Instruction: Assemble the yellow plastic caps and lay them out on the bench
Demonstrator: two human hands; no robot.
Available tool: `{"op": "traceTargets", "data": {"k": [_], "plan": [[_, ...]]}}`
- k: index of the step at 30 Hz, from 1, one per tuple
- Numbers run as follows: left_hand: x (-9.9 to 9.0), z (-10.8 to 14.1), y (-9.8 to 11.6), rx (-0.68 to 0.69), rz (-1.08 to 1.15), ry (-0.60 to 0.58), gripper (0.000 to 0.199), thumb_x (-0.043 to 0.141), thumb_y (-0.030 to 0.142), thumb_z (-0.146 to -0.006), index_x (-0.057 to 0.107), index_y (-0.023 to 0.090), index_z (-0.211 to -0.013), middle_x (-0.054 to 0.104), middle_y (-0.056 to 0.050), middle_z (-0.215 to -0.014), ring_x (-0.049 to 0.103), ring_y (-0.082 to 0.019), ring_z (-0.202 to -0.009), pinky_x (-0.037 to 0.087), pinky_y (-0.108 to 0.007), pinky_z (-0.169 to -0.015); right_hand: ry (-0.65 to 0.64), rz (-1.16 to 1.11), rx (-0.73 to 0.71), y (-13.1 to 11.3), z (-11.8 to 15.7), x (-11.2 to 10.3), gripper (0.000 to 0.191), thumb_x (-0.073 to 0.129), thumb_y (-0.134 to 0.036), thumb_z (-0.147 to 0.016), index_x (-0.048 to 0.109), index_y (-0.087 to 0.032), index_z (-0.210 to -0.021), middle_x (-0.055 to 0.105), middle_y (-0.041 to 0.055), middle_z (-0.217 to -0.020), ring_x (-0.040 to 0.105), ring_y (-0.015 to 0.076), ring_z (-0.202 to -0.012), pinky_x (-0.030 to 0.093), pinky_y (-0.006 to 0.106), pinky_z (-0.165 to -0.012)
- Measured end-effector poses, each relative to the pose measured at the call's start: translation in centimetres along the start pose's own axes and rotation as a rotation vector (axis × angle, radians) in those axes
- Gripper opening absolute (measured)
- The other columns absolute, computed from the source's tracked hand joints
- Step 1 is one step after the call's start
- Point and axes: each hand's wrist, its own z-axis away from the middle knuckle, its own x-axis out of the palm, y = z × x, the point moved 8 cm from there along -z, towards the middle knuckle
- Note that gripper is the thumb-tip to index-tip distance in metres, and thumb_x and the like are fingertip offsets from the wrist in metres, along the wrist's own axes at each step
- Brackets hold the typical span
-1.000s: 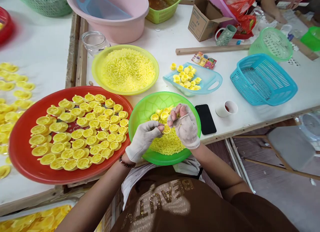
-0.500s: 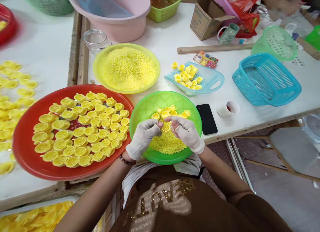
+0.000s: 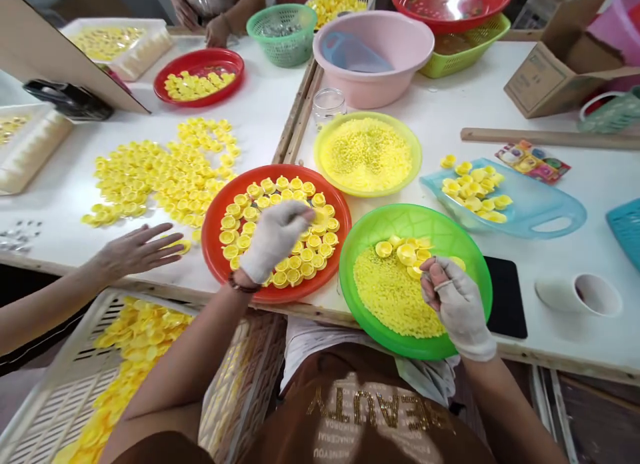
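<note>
My left hand (image 3: 280,239), in a white glove with bare fingertips, is over the red tray (image 3: 213,264), its fingers closed on a small yellow cup (image 3: 320,216). Many yellow cups lie spread over that tray. Above the right part of the green bowl (image 3: 475,271) is my right hand (image 3: 457,304), gloved alike, thumb and fingers pinched together; whatever they hold is too small to make out. Yellow beads (image 3: 390,297) and several loose yellow cups (image 3: 406,253) are in the green bowl. More beads fill a yellow bowl (image 3: 367,154) behind.
A co-worker's bare hand (image 3: 143,249) reaches in at left, beside a pile of yellow cups (image 3: 175,174). A blue scoop tray (image 3: 537,204), a black phone (image 3: 506,297) and a white cup (image 3: 563,296) stand at right. A pink tub (image 3: 373,57) is behind.
The view has turned left. My left hand has moved from the green bowl to above the red tray with a yellow cup. My right hand stays over the green bowl. A co-worker's hand now shows.
</note>
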Motion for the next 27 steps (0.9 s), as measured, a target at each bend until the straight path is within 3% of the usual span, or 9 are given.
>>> {"op": "traceTargets", "data": {"k": [2, 5, 7, 12, 19, 22, 24, 27], "plan": [[-5.2, -1.2, -2.1, 0.027, -0.265, 0.171, 0.02, 0.064, 0.032, -0.09, 0.075, 0.016, -0.092, 0.073, -0.006, -0.081, 0.065, -0.018, -0.076, 0.052, -0.031, -0.072, -0.014, 0.022, 0.007, 0.0, 0.0, 0.3, 0.028, 0.066, -0.047, -0.098, 0.065, -0.02, -0.099, 0.048, -0.0056, -0.06, 0.042, 0.0061, -0.046, 0.029, 0.018, -0.04], [-8.6, -2.4, -4.9, 0.039, -0.564, 0.225, 0.02, 0.061, 0.03, -0.089, 0.076, 0.018, -0.091, 0.075, -0.008, -0.093, 0.067, -0.023, -0.088, 0.052, -0.036, -0.084, -0.016, 0.042, 0.022, 0.1, 0.0, 0.5, 0.029, 0.065, -0.049, -0.098, 0.065, -0.02, -0.1, 0.049, -0.0054, -0.062, 0.043, 0.0059, -0.046, 0.03, 0.018, -0.041], [-8.8, -2.7, -6.1, 0.041, -0.714, 0.199, 0.021, 0.06, 0.03, -0.089, 0.077, 0.018, -0.09, 0.074, -0.01, -0.106, 0.066, -0.027, -0.098, 0.05, -0.039, -0.091, -0.006, 0.051, 0.028, 0.2, 0.0, 0.4, 0.03, 0.065, -0.049, -0.098, 0.066, -0.02, -0.1, 0.049, -0.0053, -0.062, 0.043, 0.0058, -0.046, 0.03, 0.019, -0.041], [-7.4, -3.0, -7.4, -0.003, -0.97, 0.097, 0.027, 0.056, 0.031, -0.092, 0.08, 0.019, -0.093, 0.069, -0.013, -0.123, 0.059, -0.036, -0.114, 0.041, -0.053, -0.1, -0.004, 0.068, 0.026, 0.3, 0.1, 0.4, 0.03, 0.064, -0.049, -0.098, 0.066, -0.02, -0.1, 0.05, -0.0051, -0.062, 0.043, 0.0057, -0.046, 0.031, 0.019, -0.042], [-6.3, -3.8, -8.0, 0.038, -0.998, 0.013, 0.025, 0.059, 0.03, -0.091, 0.082, 0.02, -0.091, 0.064, -0.014, -0.131, 0.051, -0.038, -0.124, 0.037, -0.056, -0.103, -0.037, 0.121, 0.03, 0.2, 0.1, 0.7, 0.03, 0.061, -0.051, -0.099, 0.064, -0.021, -0.1, 0.048, -0.0055, -0.062, 0.042, 0.0072, -0.047, 0.031, 0.021, -0.042], [-6.0, -3.8, -8.4, 0.027, -0.997, -0.006, 0.026, 0.058, 0.031, -0.092, 0.082, 0.022, -0.092, 0.065, -0.013, -0.13, 0.051, -0.038, -0.124, 0.037, -0.056, -0.103, -0.098, 0.257, 0.006, 0.1, 0.1, 1.2, 0.032, 0.056, -0.051, -0.101, 0.064, -0.021, -0.097, 0.049, -0.0048, -0.062, 0.043, 0.0092, -0.049, 0.034, 0.023, -0.043], [-6.3, -3.6, -8.5, 0.02, -0.986, -0.001, 0.026, 0.057, 0.032, -0.093, 0.082, 0.023, -0.094, 0.065, -0.012, -0.132, 0.052, -0.038, -0.126, 0.038, -0.056, -0.104, -0.193, 0.463, -0.09, -0.1, 0.2, 2.1, 0.03, 0.054, -0.047, -0.102, 0.066, -0.021, -0.094, 0.056, -0.0018, -0.067, 0.052, 0.0126, -0.057, 0.044, 0.026, -0.053], [-8.2, -2.7, -7.7, 0.046, -0.906, 0.111, 0.029, 0.056, 0.035, -0.096, 0.081, 0.021, -0.103, 0.064, -0.012, -0.133, 0.054, -0.035, -0.124, 0.041, -0.051, -0.106, -0.351, 0.855, -0.329, -0.1, 0.8, 4.1, 0.023, 0.056, -0.039, -0.101, 0.07, -0.021, -0.098, 0.071, 0.0069, -0.097, 0.066, 0.0223, -0.091, 0.054, 0.039, -0.086]]}}
